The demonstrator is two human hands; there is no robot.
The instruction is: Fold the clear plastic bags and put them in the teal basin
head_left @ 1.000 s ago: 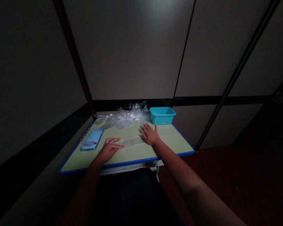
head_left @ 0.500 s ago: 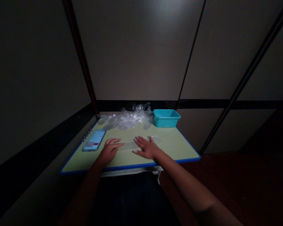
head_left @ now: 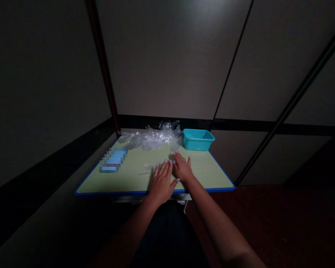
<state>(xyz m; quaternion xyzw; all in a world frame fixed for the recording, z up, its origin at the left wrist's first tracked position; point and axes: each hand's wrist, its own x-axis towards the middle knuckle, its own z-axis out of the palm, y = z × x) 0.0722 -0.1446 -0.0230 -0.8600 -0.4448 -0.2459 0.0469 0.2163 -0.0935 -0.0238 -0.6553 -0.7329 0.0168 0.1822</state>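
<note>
A clear plastic bag [head_left: 151, 167] lies flat on the yellow-green table, mostly covered by my hands. My left hand [head_left: 162, 182] rests flat over it with fingers stretched out and pointing away from me. Close beside it, my right hand [head_left: 183, 169] also lies on the plastic, its fingers extended. The two hands nearly touch at the fingertips. Behind them is a crumpled pile of clear plastic bags [head_left: 159, 138] along the table's back edge.
A turquoise plastic basin [head_left: 198, 140] stands at the back right of the table [head_left: 209, 175], which has a blue edge. On the left lies a phone [head_left: 114, 160], partly pixelated. Panelled walls [head_left: 167, 67] rise behind and to the left.
My left hand has moved right, from the left end of the flat bag to beside my right hand. My right hand has shifted slightly right and away from me. The view has tilted a little.
</note>
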